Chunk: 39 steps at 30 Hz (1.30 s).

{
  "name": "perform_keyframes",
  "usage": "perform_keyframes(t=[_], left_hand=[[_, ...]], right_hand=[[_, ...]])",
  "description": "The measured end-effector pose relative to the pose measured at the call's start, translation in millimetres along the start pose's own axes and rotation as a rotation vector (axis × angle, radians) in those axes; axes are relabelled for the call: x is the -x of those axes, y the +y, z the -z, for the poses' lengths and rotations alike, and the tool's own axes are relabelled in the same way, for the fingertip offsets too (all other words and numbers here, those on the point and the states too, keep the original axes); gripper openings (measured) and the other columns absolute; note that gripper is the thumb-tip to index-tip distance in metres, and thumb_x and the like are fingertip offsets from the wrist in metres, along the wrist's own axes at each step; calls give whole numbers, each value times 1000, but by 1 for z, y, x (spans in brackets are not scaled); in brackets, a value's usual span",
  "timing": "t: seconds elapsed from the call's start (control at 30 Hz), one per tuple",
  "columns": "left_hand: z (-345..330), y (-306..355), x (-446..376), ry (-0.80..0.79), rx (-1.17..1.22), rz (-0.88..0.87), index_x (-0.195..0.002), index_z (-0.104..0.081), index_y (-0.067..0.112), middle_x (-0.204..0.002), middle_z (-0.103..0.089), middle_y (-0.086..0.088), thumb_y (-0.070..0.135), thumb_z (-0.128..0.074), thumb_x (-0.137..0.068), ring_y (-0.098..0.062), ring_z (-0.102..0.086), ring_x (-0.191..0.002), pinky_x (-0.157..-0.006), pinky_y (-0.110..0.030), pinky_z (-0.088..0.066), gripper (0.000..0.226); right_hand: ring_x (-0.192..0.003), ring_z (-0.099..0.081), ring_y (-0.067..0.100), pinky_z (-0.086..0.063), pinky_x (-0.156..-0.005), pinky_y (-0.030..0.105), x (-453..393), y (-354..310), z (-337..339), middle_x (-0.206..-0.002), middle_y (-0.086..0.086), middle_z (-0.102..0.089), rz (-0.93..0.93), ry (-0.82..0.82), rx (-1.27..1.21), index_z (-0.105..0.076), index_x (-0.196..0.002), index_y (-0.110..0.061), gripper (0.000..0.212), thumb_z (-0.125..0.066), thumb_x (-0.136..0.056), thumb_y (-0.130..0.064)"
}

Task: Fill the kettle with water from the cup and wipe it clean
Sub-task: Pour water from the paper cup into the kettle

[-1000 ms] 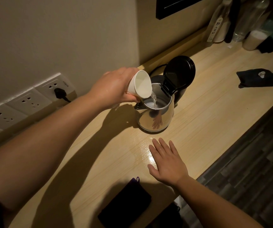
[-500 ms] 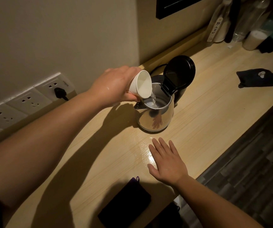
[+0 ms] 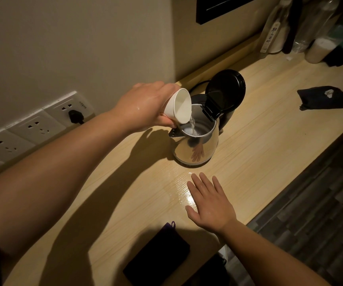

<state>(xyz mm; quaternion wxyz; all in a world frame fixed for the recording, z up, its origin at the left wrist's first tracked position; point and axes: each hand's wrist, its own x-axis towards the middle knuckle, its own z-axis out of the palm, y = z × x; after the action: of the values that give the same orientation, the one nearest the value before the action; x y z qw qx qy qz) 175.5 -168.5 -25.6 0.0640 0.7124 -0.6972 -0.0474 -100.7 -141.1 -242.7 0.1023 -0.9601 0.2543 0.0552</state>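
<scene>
A shiny steel kettle [image 3: 197, 145] stands on the wooden counter [image 3: 259, 131] with its black lid [image 3: 226, 89] flipped up. My left hand [image 3: 145, 106] grips a white paper cup [image 3: 178, 106], tipped steeply over the kettle's mouth. A thin stream of water [image 3: 192, 122] runs from the cup's rim into the kettle. My right hand [image 3: 209, 201] lies flat and open on the counter just in front of the kettle, holding nothing. A dark cloth [image 3: 158, 259] lies at the counter's near edge, left of my right forearm.
Wall sockets [image 3: 36, 126] line the wall on the left, one with a black plug [image 3: 75, 117]. A second dark cloth [image 3: 325, 100] lies at the right. Bottles and containers [image 3: 302, 34] crowd the far right corner. The counter's edge drops to dark flooring [image 3: 321, 193].
The cup has tipped slightly further and stays over the kettle while water keeps pouring. My right hand has not moved.
</scene>
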Motion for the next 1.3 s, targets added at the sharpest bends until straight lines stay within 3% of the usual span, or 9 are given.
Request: perform_keyframes(t=[0.33, 1.3], left_hand=[[1, -2, -4, -25, -39, -26, -139, -39, 25, -125, -57, -5, 59, -75, -68, -27, -50, -112, -91, -40, -36, 86], [3, -2, -16, -95, -104, -57, -148, -29, 33, -127, -51, -6, 62, -73, -66, -26, -44, -114, -88, -38, -31, 97]], right_hand=[[-150, -14, 29, -11, -120, 54, 0, 0, -1, -161, 10, -26, -2, 2, -2, -40, -150, -16, 71, -29, -95, -60], [-150, -14, 29, -5, -119, 52, 0, 0, -1, -160, 10, -27, 5, 17, -4, -40, -150, -16, 71, -33, -94, -59]])
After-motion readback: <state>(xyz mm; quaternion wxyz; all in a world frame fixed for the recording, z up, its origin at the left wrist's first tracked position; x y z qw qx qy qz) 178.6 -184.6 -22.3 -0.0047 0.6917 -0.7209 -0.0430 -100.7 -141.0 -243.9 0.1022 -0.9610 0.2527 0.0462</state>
